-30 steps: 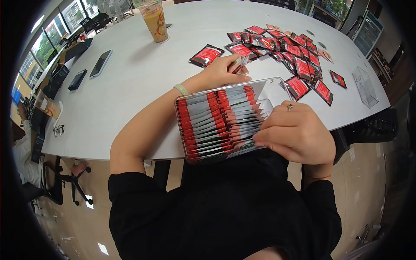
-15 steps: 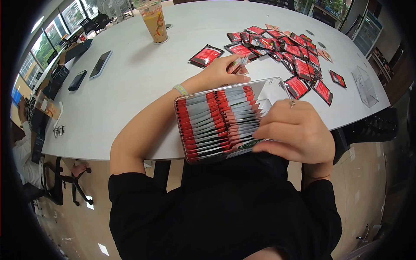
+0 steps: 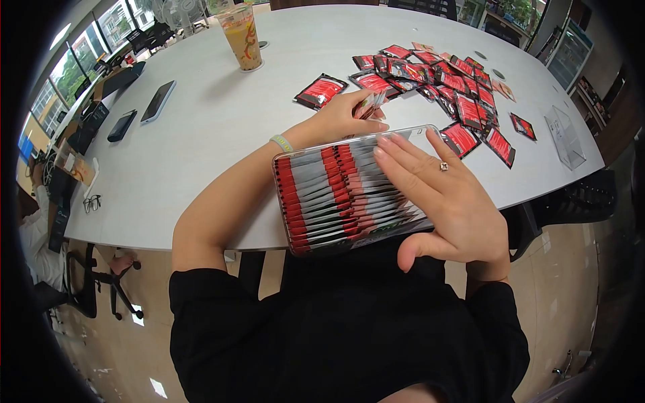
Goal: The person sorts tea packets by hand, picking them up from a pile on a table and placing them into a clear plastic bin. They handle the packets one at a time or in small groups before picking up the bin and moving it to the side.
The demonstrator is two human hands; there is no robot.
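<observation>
pinched a small bunch of packets (image 3: 368, 107) in the left hand (image 3: 336, 121), just beyond the clear box (image 3: 376, 235). tilted this box at the near edge of the table (image 3: 222, 161), with rows of sachets (image 3: 306, 195) inside. spread the right hand (image 3: 463, 218) above the box's right end, thumb apart, without visible grip. risked tipping the box and spilling the sachets, by pressing too hard beyond the table edge. could not confirm fingertip contact, nor count the bunch, partly hidden behind fingers.
</observation>
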